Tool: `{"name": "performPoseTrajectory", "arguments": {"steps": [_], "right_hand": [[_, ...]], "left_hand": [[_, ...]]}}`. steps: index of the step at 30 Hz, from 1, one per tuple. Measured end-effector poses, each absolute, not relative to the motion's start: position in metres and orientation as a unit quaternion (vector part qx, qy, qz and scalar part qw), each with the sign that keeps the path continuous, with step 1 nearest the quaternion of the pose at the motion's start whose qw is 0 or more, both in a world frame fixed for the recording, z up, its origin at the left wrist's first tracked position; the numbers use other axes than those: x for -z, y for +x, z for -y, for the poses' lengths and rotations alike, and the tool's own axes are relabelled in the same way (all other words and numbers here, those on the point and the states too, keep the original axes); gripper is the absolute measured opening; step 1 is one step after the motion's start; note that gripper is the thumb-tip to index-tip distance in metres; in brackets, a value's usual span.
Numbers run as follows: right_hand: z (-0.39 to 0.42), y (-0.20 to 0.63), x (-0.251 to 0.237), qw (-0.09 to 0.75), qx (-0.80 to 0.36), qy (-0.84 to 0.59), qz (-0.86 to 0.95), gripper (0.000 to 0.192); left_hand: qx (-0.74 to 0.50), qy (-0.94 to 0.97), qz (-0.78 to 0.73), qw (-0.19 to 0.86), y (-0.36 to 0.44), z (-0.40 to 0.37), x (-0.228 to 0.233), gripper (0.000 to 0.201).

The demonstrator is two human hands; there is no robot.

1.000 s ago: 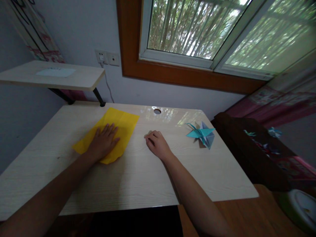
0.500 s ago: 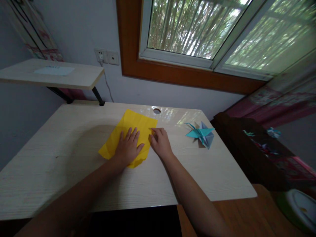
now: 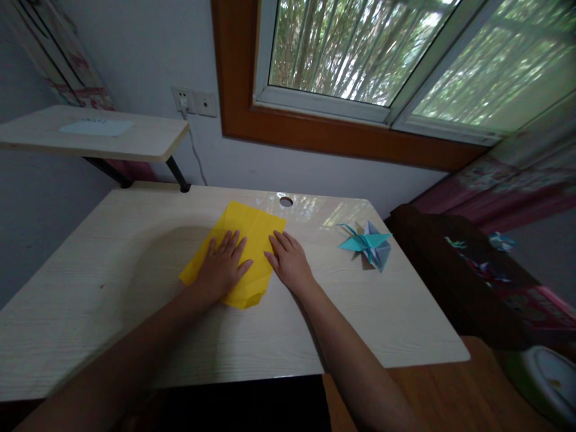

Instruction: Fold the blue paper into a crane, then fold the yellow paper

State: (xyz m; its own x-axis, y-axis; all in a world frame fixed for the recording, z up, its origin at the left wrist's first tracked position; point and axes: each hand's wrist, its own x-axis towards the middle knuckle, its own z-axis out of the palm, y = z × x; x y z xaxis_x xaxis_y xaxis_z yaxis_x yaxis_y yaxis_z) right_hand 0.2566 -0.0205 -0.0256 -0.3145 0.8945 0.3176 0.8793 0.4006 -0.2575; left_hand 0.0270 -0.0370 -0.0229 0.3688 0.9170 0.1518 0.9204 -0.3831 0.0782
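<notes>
Inside desk (image 3: 265, 345) edges, left hand (image 3: 224, 264) and right hand (image 3: 290, 259), both spread, touch yellow paper (image 3: 255, 234).

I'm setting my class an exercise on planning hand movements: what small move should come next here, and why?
Probably smooth the near end of the yellow paper with the right hand: that end looks creased and uneven, the left hand lies spread on the sheet, and the right is at its right edge.

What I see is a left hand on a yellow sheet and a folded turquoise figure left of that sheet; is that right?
Not quite: the head view shows the folded turquoise figure to the right of the yellow sheet. The left hand is indeed on the sheet.
</notes>
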Motion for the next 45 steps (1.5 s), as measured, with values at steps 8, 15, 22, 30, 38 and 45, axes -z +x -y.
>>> {"name": "performPoseTrajectory", "arguments": {"steps": [8, 15, 22, 30, 38, 45], "right_hand": [[0.018, 0.257, 0.027, 0.194, -0.025, -0.555, 0.809, 0.057], [0.019, 0.259, 0.026, 0.203, -0.053, -0.552, 0.807, 0.054], [0.018, 0.263, 0.024, 0.219, -0.094, -0.548, 0.801, 0.047], [0.016, 0.266, 0.027, 0.229, -0.071, -0.536, 0.809, 0.043], [0.017, 0.262, 0.025, 0.231, -0.036, -0.553, 0.800, 0.041], [0.024, 0.257, 0.014, 0.212, 0.010, -0.609, 0.764, 0.044]], "left_hand": [[0.063, -0.812, 0.580, 0.013, -0.047, 0.010, 0.028, 0.068], [0.116, -0.794, 0.596, 0.026, -0.088, -0.016, 0.038, 0.062], [0.183, -0.783, 0.594, -0.021, -0.092, -0.016, 0.036, 0.057], [0.232, -0.816, 0.524, -0.073, -0.083, -0.001, 0.020, 0.047], [0.232, -0.870, 0.432, -0.054, -0.063, 0.008, 0.014, 0.038], [0.201, -0.900, 0.387, 0.004, -0.053, 0.016, 0.005, 0.038]]}}
